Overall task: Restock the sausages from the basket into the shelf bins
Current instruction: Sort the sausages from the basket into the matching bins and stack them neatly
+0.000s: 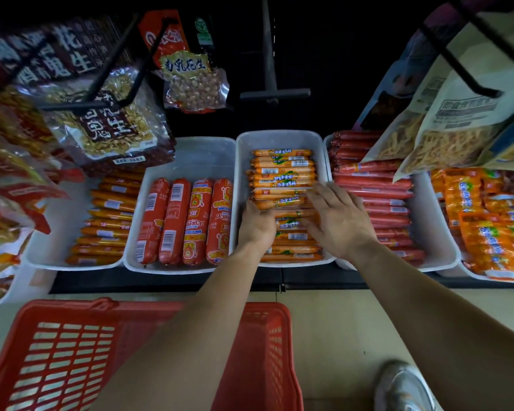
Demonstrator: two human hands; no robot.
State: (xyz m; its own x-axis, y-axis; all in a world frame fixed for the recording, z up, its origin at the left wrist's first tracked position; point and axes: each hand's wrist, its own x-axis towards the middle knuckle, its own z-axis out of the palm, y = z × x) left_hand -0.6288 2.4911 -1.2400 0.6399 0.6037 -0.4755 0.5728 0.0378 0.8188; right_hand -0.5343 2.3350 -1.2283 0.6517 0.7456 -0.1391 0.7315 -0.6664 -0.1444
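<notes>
A white bin (279,137) in the middle of the shelf holds a stack of orange corn sausages (282,170). Both my hands are inside it. My left hand (257,223) is curled on the sausages at the stack's left side. My right hand (337,221) lies flat with fingers spread on the sausages at the right side. Whether either hand grips a sausage is hidden by the fingers. The red basket (60,351) stands on the floor below, and the part I see holds nothing.
Left of the middle bin is a bin of thick red sausages (184,221), then one of thin orange sausages (107,221). To the right stand long red sausages (377,185) and orange packs (487,221). Peanut bags (107,120) and snack bags (445,129) hang overhead. A shoe (404,387) is at bottom right.
</notes>
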